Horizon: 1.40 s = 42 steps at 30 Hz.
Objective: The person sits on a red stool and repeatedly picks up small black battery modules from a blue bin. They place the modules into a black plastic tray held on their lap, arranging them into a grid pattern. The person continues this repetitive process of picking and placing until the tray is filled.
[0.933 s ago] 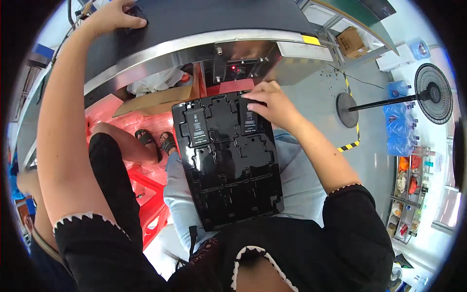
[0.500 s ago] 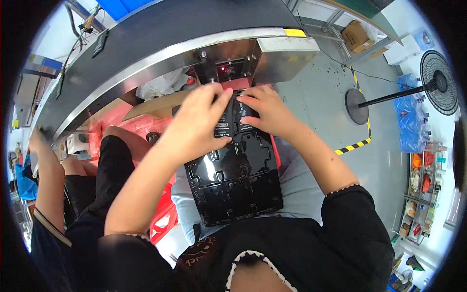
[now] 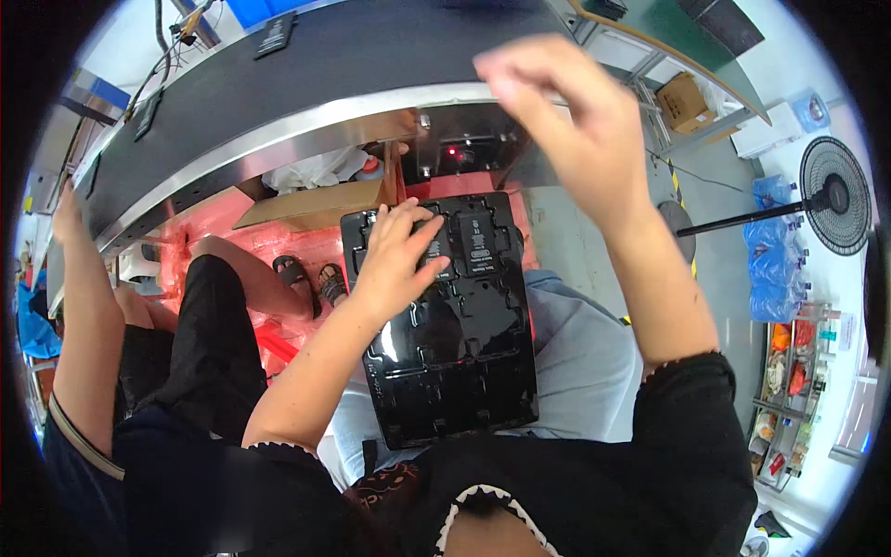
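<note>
A black moulded plastic tray (image 3: 455, 325) rests on my lap, tilted slightly, with shaped pockets. At its far end lies a flat black battery (image 3: 479, 246) with pale printing. Beside it, my left hand (image 3: 399, 255) rests with fingers spread over a second flat black battery (image 3: 434, 251), partly hidden by the fingers. My right hand (image 3: 585, 121) is raised off the tray, above the near edge of the black conveyor belt (image 3: 390, 56). It is a little blurred; thumb and fingers stand apart and nothing shows in it.
More flat black batteries lie on the belt, one at the back (image 3: 275, 35). A metal rail (image 3: 306, 119) edges the belt, with an open cardboard box (image 3: 316, 204) beneath. A co-worker's arm (image 3: 88, 325) is at the left. A black fan (image 3: 833, 195) stands at right.
My right hand has let go of the right battery in the tray and swung up toward the belt. My left hand stays at the left battery. The view has shifted slightly.
</note>
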Motion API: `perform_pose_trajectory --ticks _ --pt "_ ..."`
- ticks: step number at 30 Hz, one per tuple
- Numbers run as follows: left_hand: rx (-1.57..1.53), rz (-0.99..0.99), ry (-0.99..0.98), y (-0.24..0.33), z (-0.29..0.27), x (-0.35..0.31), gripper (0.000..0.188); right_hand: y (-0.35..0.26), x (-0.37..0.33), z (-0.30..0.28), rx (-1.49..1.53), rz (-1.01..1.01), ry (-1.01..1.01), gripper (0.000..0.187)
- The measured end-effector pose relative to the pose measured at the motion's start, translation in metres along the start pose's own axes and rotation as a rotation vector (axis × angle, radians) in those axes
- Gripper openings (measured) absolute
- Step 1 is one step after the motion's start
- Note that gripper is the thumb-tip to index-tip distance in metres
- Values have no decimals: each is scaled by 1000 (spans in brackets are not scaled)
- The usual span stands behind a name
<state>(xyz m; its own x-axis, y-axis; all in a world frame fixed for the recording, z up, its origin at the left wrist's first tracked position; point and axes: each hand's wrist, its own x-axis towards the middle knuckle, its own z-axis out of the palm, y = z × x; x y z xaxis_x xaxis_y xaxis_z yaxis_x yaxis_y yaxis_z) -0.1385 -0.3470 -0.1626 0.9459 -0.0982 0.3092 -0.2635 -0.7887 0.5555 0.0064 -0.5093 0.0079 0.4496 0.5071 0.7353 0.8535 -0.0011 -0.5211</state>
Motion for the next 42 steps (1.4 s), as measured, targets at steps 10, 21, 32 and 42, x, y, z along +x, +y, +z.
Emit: perform_pose_trajectory --ticks 10,21,32,42 --pt "221 209 615 13 -148 39 30 155 181 149 -491 62 -578 70" --pt "554 -132 156 -226 -309 117 73 60 143 60 -202 24 -256 23" --pt "319 -357 -160 -96 -264 162 102 -21 -98 -9 179 733 -872 24" --pt "80 197 -160 48 -102 9 87 -13 -200 14 -281 423 -612 31"
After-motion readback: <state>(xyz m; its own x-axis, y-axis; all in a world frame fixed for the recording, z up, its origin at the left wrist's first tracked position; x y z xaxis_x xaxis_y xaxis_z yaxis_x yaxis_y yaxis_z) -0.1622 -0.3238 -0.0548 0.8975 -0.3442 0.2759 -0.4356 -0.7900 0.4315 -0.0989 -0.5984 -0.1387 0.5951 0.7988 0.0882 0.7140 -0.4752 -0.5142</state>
